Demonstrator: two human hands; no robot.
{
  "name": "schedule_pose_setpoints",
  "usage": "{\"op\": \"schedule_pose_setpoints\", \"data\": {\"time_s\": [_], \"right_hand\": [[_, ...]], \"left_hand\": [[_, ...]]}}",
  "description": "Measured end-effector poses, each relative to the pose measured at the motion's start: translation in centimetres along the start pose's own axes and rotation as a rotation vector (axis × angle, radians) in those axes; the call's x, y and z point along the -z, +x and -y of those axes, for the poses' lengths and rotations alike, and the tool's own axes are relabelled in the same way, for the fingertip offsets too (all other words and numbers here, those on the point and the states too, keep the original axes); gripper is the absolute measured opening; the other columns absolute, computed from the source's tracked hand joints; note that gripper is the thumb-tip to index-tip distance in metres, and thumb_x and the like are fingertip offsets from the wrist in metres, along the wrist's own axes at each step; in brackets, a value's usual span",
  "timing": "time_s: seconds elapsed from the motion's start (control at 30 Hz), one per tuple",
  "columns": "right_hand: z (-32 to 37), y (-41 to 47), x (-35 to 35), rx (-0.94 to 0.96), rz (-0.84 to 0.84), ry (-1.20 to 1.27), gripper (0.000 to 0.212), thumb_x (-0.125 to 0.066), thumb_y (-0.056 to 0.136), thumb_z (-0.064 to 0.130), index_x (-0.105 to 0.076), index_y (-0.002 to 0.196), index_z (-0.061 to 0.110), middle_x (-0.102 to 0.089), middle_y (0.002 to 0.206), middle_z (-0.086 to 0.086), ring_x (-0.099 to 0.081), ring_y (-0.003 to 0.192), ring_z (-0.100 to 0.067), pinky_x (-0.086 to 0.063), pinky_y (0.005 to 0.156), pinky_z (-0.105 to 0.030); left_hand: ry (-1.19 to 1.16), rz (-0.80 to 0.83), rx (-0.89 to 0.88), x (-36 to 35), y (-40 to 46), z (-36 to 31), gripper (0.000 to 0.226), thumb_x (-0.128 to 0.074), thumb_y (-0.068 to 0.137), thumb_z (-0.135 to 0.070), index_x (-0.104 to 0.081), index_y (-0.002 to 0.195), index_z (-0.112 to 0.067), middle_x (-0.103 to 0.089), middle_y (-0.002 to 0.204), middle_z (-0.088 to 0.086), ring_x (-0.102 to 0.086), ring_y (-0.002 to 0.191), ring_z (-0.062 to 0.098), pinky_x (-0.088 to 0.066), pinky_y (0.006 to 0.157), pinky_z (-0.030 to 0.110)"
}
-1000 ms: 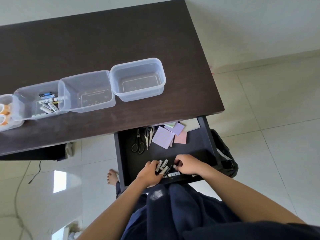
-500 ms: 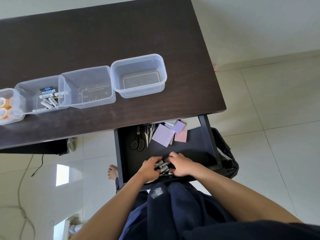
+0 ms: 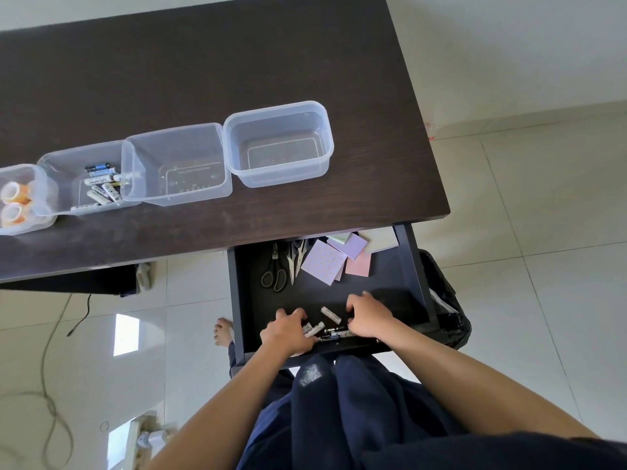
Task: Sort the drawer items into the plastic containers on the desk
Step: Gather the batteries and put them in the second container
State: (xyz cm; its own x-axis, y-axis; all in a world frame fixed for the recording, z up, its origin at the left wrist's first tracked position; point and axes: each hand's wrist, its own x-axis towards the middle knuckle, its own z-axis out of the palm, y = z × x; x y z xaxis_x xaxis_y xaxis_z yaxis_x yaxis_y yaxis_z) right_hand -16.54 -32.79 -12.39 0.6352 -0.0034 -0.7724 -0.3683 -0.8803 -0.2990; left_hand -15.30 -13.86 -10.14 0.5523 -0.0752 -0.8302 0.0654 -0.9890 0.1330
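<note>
My left hand point(image 3: 288, 330) curls onto batteries point(image 3: 314, 329) lying crosswise; my right hand point(image 3: 368, 317) rakes beside it — whether either grip holds one, I can't tell.

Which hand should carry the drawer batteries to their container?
Left, probably. The left hand already curls over several batteries, and the battery container sits toward the desk's left. The right hand is on the farther side.

Single head cam, wide-angle, looked steeply down from above the bench point(image 3: 203, 79) and the open drawer point(image 3: 383, 286), hands close below.
</note>
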Motion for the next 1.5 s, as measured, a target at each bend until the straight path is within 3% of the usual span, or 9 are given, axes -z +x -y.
{"op": "schedule_pose_setpoints", "data": {"time_s": [0.13,0.27,0.53,0.7,0.97,1.3,1.4,1.5], "right_hand": [[0.4,0.0,-0.3,0.110,0.081,-0.069,0.032,-0.060,0.081,0.019,-0.055,0.113,0.021,-0.054,0.119,-0.006,-0.056,0.106,-0.027,-0.044,0.081,-0.030],[0.4,0.0,-0.3,0.139,0.161,0.091,0.030,-0.060,0.084,0.014,-0.057,0.114,0.016,-0.062,0.115,-0.008,-0.059,0.102,-0.025,-0.045,0.082,-0.029],[1.1,0.1,-0.4,0.226,0.157,0.030,0.063,-0.065,0.083,0.016,-0.037,0.139,0.022,-0.046,0.137,-0.010,-0.053,0.118,-0.029,-0.045,0.096,-0.032],[1.7,0.3,-0.9,0.232,0.191,-0.163,0.041,-0.057,0.084,0.019,-0.049,0.124,0.025,-0.044,0.125,-0.008,-0.057,0.103,-0.031,-0.043,0.075,-0.032],[1.7,0.7,-1.1,0.249,0.194,-0.212,0.025,-0.053,0.086,0.022,-0.058,0.110,0.016,-0.046,0.114,-0.007,-0.056,0.102,-0.030,-0.042,0.072,-0.033],[1.9,1.1,-0.6,0.258,0.244,-0.158,0.023,-0.055,0.090,0.031,-0.062,0.105,0.015,-0.053,0.113,-0.005,-0.057,0.101,-0.027,-0.048,0.087,-0.038],[2.3,1.0,-0.9,0.243,0.280,-0.166,0.027,-0.054,0.090,0.033,-0.062,0.100,0.010,-0.060,0.109,-0.010,-0.058,0.094,-0.030,-0.047,0.079,-0.036],[2.4,0.8,-1.4,0.223,0.323,-0.144,0.028,-0.053,0.090,0.038,-0.063,0.092,0.012,-0.064,0.095,-0.012,-0.058,0.085,-0.031,-0.042,0.068,-0.031]], "left_hand": [[-0.008,0.069,-0.067,-0.1,0.4,-0.3,0.059,-0.065,0.081,-0.045,-0.040,0.132,-0.030,-0.041,0.132,0.010,-0.055,0.115,0.029,-0.045,0.097,0.037],[-0.100,0.088,-0.176,-0.2,0.5,-0.1,0.058,-0.066,0.083,-0.030,-0.041,0.135,-0.028,-0.042,0.131,0.011,-0.054,0.116,0.026,-0.041,0.101,0.030],[-0.183,0.147,-0.207,-0.2,0.8,-0.1,0.054,-0.063,0.084,-0.017,-0.045,0.133,-0.029,-0.045,0.126,0.009,-0.054,0.113,0.024,-0.039,0.098,0.024],[-0.131,0.204,-0.201,-0.5,0.9,-0.5,0.039,-0.053,0.087,-0.015,-0.057,0.123,-0.029,-0.050,0.126,0.009,-0.050,0.118,0.026,-0.037,0.104,0.030],[-0.137,0.125,-0.140,-0.7,1.5,0.0,0.030,-0.061,0.083,-0.020,-0.060,0.113,-0.015,-0.062,0.118,0.007,-0.058,0.108,0.023,-0.044,0.087,0.027],[-0.019,0.163,-0.165,-0.6,1.5,-0.2,0.030,-0.054,0.090,-0.035,-0.062,0.112,-0.017,-0.055,0.123,0.009,-0.051,0.116,0.030,-0.038,0.097,0.033],[-0.048,0.166,-0.190,-0.5,1.4,-0.2,0.028,-0.055,0.090,-0.033,-0.062,0.109,-0.014,-0.055,0.121,0.010,-0.055,0.110,0.028,-0.041,0.087,0.030],[-0.020,0.166,-0.207,-0.2,1.2,-0.2,0.028,-0.054,0.091,-0.030,-0.062,0.111,-0.013,-0.055,0.120,0.012,-0.055,0.109,0.028,-0.042,0.087,0.031]]}}
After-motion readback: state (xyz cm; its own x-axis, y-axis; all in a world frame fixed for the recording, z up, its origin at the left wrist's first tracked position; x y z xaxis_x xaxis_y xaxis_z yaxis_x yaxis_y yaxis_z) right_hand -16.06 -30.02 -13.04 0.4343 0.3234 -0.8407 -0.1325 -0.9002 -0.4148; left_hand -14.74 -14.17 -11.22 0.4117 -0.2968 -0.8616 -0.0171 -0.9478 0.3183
